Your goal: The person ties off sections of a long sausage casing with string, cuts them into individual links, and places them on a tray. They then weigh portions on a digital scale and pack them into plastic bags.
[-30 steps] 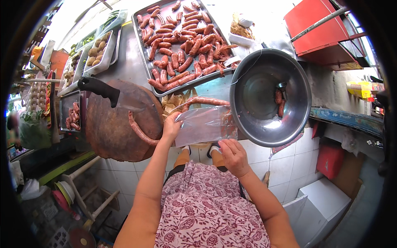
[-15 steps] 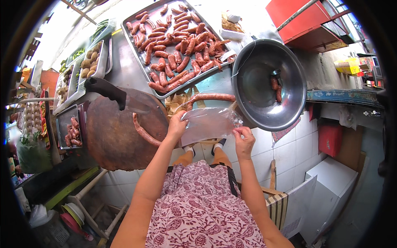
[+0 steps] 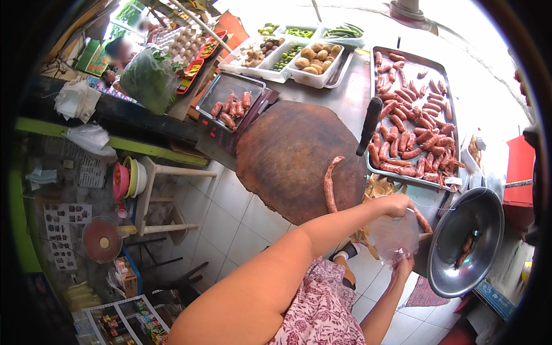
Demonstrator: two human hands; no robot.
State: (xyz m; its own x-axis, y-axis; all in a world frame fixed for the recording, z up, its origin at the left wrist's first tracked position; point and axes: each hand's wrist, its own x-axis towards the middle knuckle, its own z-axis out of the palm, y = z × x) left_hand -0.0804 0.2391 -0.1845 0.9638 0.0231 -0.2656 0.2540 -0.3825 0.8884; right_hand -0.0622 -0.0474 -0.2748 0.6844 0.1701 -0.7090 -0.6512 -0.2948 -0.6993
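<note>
My left hand (image 3: 397, 206) grips one end of a clear plastic bag (image 3: 390, 233), and my right hand (image 3: 402, 265) pinches the other end below it. A long sausage (image 3: 423, 222) shows just right of the bag, over crumpled brown paper (image 3: 375, 185). Another long sausage (image 3: 333, 181) lies on the round wooden chopping board (image 3: 293, 149). A black-handled knife (image 3: 369, 123) is at the board's right edge. Behind that, a metal tray (image 3: 452, 86) holds several raw sausages. A dark metal bowl (image 3: 445, 267) at the right contains short sausages and a small metal piece.
Vegetable containers (image 3: 310, 77) and a scale with a sausage tray (image 3: 230, 112) stand at the back. At left are an egg tray (image 3: 175, 49), a green bag (image 3: 146, 86), a wooden stool (image 3: 167, 227), stacked bowls (image 3: 129, 181) and a person (image 3: 115, 63). A red cabinet (image 3: 517, 190) is at right.
The view has swung toward the left. My hands still hold the plastic bag, which now hangs more upright, with my left hand above my right.
</note>
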